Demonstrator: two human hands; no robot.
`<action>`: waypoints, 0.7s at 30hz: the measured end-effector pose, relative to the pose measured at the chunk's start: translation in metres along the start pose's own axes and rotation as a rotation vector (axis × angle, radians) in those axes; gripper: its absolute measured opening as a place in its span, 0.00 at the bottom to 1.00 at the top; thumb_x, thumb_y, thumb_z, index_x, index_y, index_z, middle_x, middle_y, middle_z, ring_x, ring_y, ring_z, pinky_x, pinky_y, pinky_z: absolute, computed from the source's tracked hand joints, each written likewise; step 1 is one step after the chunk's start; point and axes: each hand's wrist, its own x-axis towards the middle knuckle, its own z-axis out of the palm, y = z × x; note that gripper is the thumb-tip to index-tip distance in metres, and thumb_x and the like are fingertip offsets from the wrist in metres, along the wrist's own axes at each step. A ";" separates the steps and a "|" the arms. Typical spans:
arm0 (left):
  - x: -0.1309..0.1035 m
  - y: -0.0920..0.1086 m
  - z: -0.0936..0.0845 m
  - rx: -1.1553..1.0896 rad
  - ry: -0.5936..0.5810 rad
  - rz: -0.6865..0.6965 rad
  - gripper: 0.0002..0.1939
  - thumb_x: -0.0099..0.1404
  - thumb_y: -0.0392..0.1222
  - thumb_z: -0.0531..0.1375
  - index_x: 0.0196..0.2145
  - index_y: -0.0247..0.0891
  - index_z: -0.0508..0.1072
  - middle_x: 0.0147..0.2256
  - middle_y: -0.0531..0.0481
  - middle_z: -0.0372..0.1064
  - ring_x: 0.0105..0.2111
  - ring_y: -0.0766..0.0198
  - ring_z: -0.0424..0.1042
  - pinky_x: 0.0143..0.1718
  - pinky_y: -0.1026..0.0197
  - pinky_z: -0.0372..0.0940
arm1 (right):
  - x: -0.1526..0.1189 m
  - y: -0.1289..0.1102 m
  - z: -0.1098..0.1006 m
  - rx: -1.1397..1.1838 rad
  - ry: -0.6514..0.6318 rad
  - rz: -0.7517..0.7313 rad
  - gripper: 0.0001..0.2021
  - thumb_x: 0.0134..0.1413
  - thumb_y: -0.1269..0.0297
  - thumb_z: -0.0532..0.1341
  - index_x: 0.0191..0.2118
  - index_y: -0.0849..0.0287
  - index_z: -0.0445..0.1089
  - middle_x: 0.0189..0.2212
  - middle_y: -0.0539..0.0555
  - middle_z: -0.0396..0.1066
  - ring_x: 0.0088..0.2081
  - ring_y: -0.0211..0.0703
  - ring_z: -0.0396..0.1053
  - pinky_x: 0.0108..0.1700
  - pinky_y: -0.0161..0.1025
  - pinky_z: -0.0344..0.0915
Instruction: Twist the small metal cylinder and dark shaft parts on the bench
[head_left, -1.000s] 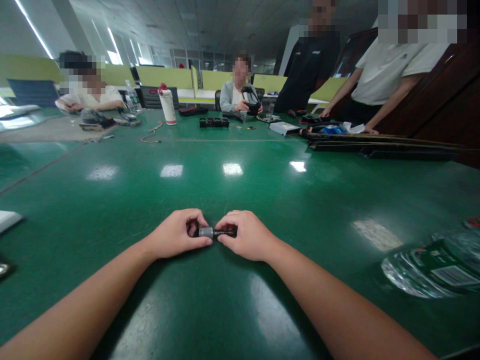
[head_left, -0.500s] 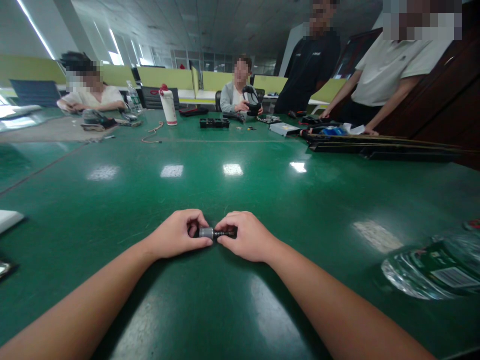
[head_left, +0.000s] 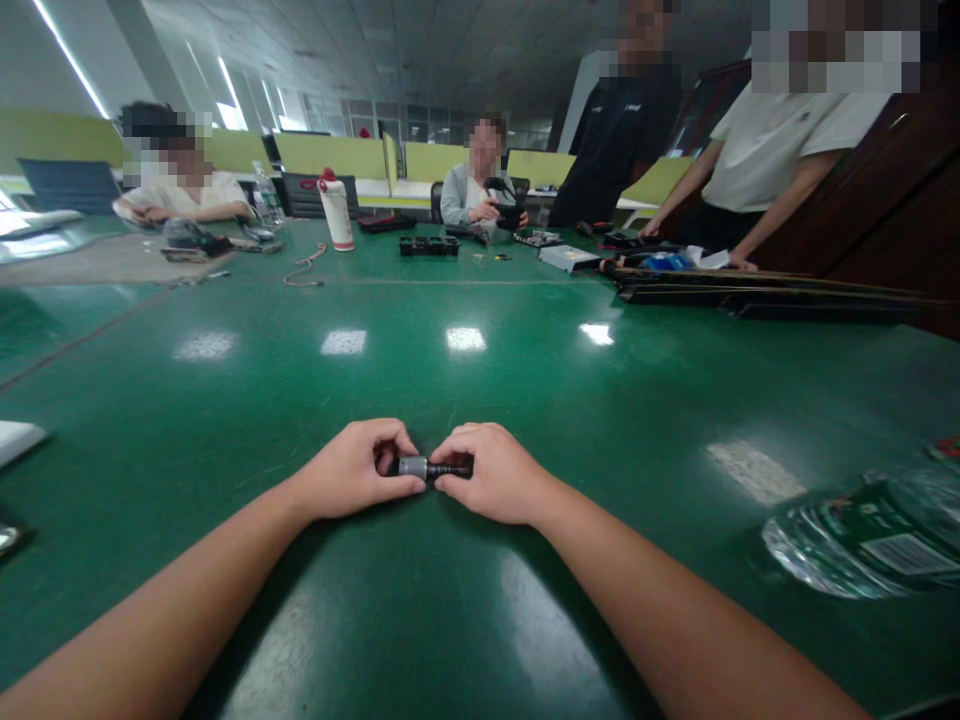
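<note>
Between my two hands lies a small grey metal cylinder with a dark ridged shaft (head_left: 413,467), on or just above the green tabletop (head_left: 450,390). It points left to right, and its exact kind is unclear. My left hand (head_left: 360,468) is curled around the grey cylinder end, thumb below and fingers above. My right hand (head_left: 495,472) is curled around the shaft end, its thumb and fingertips close to where shaft and cylinder meet. Both hands rest low at the table, fingertips almost touching each other. The far tip of the shaft is partly hidden inside my right hand.
A large clear bottle with a green label (head_left: 877,535) lies at the right. White objects edge in at left. Across the table stand a white flask (head_left: 337,212), a black slotted part (head_left: 429,246), a silver box (head_left: 568,259) and long dark strips (head_left: 750,290). Several people are around the far side.
My hands and the cylinder stay almost exactly where they were. Across the table, the seated person's black object has tilted slightly lower.
</note>
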 end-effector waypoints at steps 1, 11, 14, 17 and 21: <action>0.000 0.000 0.000 0.000 0.000 0.001 0.14 0.56 0.49 0.66 0.34 0.35 0.73 0.24 0.56 0.63 0.24 0.67 0.63 0.25 0.66 0.55 | 0.000 0.000 0.000 0.001 -0.004 -0.001 0.07 0.47 0.70 0.67 0.36 0.58 0.78 0.29 0.50 0.73 0.32 0.37 0.67 0.36 0.35 0.59; 0.000 0.002 0.000 0.012 0.016 0.014 0.14 0.56 0.48 0.66 0.34 0.35 0.73 0.25 0.56 0.63 0.24 0.67 0.63 0.25 0.66 0.55 | -0.001 0.001 -0.001 0.002 0.009 -0.008 0.07 0.46 0.71 0.66 0.34 0.59 0.77 0.28 0.50 0.72 0.31 0.36 0.66 0.35 0.33 0.59; 0.001 0.003 0.000 0.010 0.010 0.005 0.14 0.57 0.49 0.65 0.34 0.35 0.73 0.24 0.56 0.62 0.24 0.67 0.62 0.25 0.66 0.55 | -0.001 0.002 -0.002 -0.011 0.006 -0.009 0.06 0.46 0.71 0.66 0.34 0.59 0.77 0.27 0.50 0.72 0.31 0.36 0.66 0.35 0.33 0.59; 0.001 0.002 0.000 0.006 0.006 -0.008 0.14 0.57 0.49 0.65 0.34 0.35 0.73 0.23 0.56 0.62 0.23 0.67 0.62 0.25 0.66 0.55 | -0.001 0.003 -0.004 -0.033 -0.002 -0.005 0.06 0.46 0.71 0.66 0.34 0.59 0.77 0.27 0.49 0.71 0.31 0.37 0.66 0.35 0.34 0.59; 0.000 0.001 0.001 0.015 0.003 -0.025 0.15 0.57 0.50 0.65 0.33 0.35 0.72 0.23 0.56 0.62 0.23 0.67 0.62 0.24 0.66 0.54 | -0.002 0.004 -0.007 -0.046 -0.019 0.012 0.06 0.46 0.71 0.66 0.34 0.58 0.77 0.27 0.49 0.71 0.31 0.37 0.66 0.35 0.33 0.59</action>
